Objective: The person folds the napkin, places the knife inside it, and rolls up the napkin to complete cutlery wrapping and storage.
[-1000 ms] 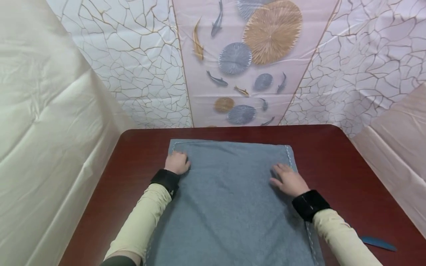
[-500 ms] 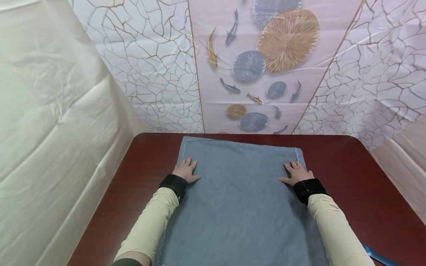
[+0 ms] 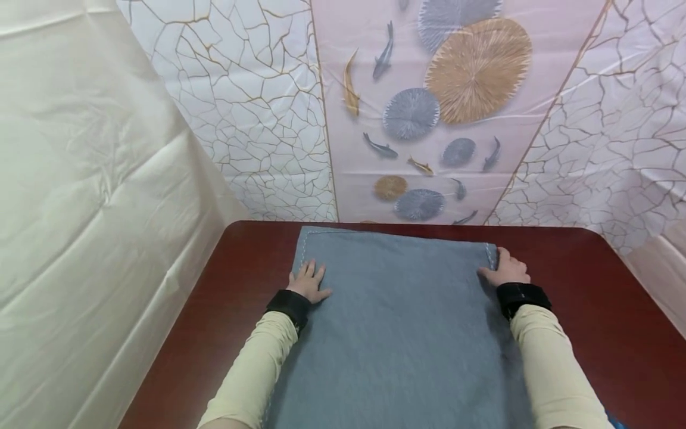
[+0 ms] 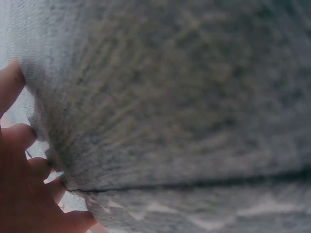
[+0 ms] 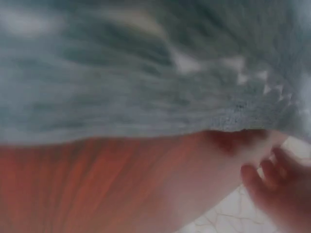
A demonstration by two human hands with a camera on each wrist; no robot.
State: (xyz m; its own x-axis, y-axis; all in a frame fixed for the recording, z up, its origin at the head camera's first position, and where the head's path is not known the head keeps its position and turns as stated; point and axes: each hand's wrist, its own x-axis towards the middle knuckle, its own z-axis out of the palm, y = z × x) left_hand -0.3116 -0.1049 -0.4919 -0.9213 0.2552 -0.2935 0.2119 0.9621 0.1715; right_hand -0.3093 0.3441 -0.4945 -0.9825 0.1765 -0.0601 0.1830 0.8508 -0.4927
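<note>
A grey-blue cloth (image 3: 396, 333) with white zigzag stitching along its borders lies spread over the dark red-brown table (image 3: 177, 351). My left hand (image 3: 308, 283) rests on its far left part, fingers spread and fairly straight. In the left wrist view, the fingers (image 4: 17, 138) lie on the fabric at the frame's left side. My right hand (image 3: 506, 268) is at the far right corner, thumb over the cloth and fingers just beyond its side edge. The right wrist view shows slightly bent fingers (image 5: 272, 177) beside the stitched edge.
A blue object (image 3: 616, 422) shows partly beside the right sleeve, at the bottom edge. Cream sheeting (image 3: 96, 238) hangs at the left, and a patterned sheet with fish and round leaves (image 3: 411, 113) rises behind the table's far edge.
My left hand has flattened and spread its fingers on the cloth. My right hand has moved outward from the cloth's surface to its right edge near the far corner. The head view has shifted slightly.
</note>
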